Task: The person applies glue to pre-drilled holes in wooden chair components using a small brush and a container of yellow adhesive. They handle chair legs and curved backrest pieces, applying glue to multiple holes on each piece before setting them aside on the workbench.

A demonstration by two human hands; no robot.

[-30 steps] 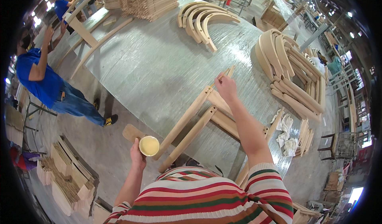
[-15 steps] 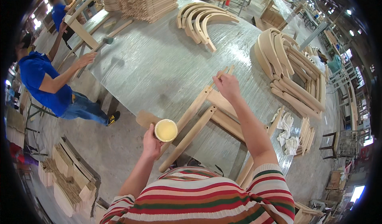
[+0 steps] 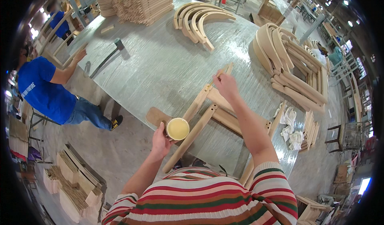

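The left hand (image 3: 160,142) is wrapped around a small round cup of pale yellow liquid (image 3: 177,128), fingers curled about its side, holding it up just off the near edge of the large grey worktable (image 3: 160,69). Right beside the cup lies a light wooden frame of long rails joined by a crosspiece (image 3: 208,113), set on the table's near side and running diagonally away from the person, its lower rail ends reaching past the table edge. The right hand (image 3: 226,85) is stretched out over the upper part of that frame, fingers pinched narrowly on something thin — too small to make out — near the far end of one rail. A flat, rounded piece of brown wood (image 3: 154,116) sits on the table edge just behind the cup. To the right of the frame lie crumpled white rags (image 3: 290,127). Farther off on the table are a fan of curved pale wooden pieces (image 3: 202,19), a stack of bent wooden parts (image 3: 288,61) and a long-handled mallet (image 3: 106,57). At the left, well apart, a person in a blue shirt (image 3: 42,91) stands with one hand on the table's edge.
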